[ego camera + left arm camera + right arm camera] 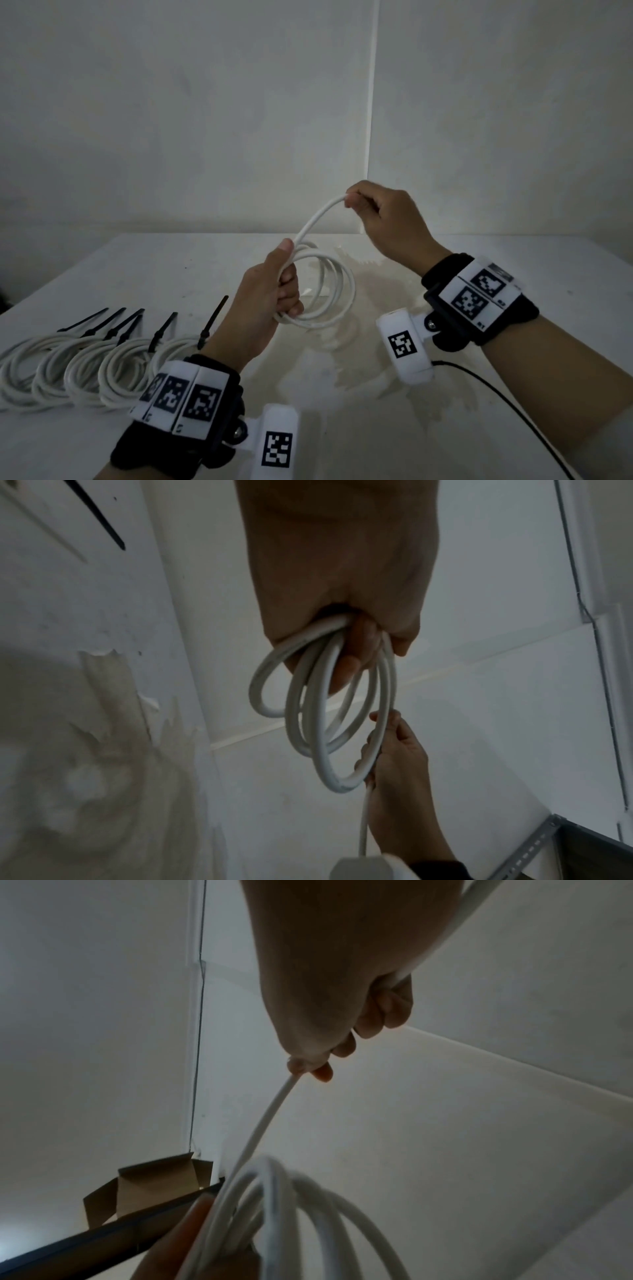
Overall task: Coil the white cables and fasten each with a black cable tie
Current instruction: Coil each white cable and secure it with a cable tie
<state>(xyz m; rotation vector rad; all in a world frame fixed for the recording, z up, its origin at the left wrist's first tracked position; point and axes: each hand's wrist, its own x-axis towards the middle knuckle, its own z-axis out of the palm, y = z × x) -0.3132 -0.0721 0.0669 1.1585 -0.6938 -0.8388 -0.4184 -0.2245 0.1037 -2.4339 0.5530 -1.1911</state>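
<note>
White table, bare wall behind. My left hand grips cable coil above table; my right hand pinches free end, raised. Lay last loop same size, keep left grip tight. Count: five tied coils on left, five black ties, one coil in hand.

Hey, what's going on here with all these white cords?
A person is winding a white cable into loops above a table. The left hand grips the gathered loops, while the right hand pinches the loose end, raised to form another turn. No tie is on this coil yet. To the left lie finished coils, each fastened with a black cable tie.
</note>
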